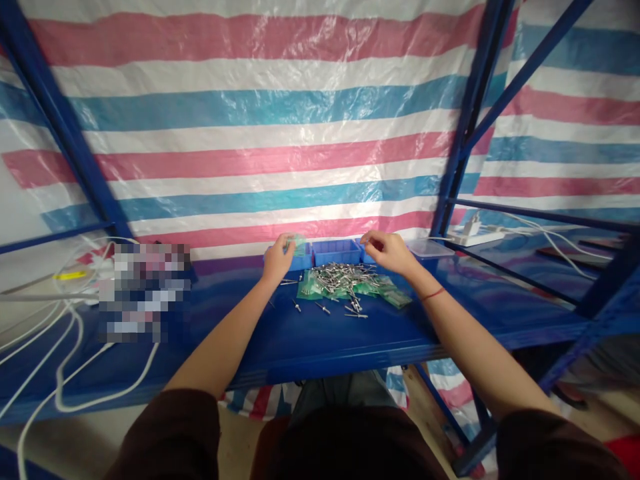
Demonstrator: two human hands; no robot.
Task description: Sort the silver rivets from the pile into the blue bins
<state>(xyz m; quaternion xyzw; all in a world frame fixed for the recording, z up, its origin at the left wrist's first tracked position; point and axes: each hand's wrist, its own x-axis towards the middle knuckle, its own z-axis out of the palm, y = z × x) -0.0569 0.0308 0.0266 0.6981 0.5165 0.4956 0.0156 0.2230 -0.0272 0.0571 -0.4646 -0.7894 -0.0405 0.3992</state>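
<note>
My left hand (280, 257) is at the left blue bin (300, 261), its fingers closed at the edge of a translucent green plastic bag (299, 245). Over by the right blue bin (366, 256), my right hand (387, 249) is curled with thumb and fingertips together; whatever they may pinch is too small to make out. Between the hands stands a middle blue bin (336, 252). In front of it lies a heap of silvery pop rivets (343, 279) on green plastic bags (310, 285). Several loose rivets (324, 308) lie nearer the table's front edge.
A clear plastic lid (431, 248) lies right of the bins. A white power strip (475, 235) with cables is behind the right frame bar. White cables (75, 333) and a blurred-out patch occupy the left. Blue posts (457, 153) flank the striped sheet (280, 160).
</note>
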